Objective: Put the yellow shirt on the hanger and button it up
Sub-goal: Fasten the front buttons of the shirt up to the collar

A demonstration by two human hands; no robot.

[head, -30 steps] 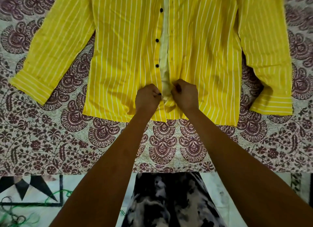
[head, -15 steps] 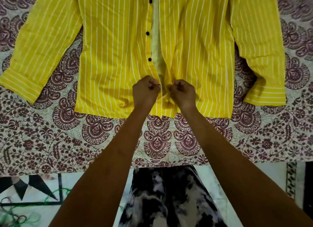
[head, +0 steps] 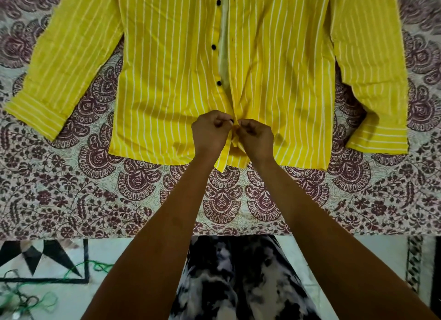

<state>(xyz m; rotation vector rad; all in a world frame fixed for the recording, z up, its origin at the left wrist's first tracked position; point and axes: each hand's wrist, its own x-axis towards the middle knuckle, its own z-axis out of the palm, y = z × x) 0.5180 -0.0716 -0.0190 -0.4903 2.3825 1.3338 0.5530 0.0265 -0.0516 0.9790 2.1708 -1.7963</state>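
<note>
**Head view: both hands at the lowest button**

Head view shows my left hand (head: 211,133) curled just below centre frame, its fingers pinching the button-side edge of the yellow white-striped cotton shirt (head: 167,69), a small black button (head: 231,122) at its fingertips. My right hand (head: 256,137) sits touching it, pinching the buttonhole edge and drawing it across. Fabric puckers between the two fists.

Outward, the shirt lies flat and face-up across the upper half of the frame on a maroon paisley-printed bedsheet (head: 95,200), sleeves spread to either side. Three more black buttons (head: 214,47) run up the placket, all unfastened, with a pale gap beside them. I cannot see a hanger; the collar is out of frame.

I judge the cloth thin, soft and light, so it will bunch and slide rather than resist. Best hold is right at the stiffer placket edges, close beside each button and hole.
</note>
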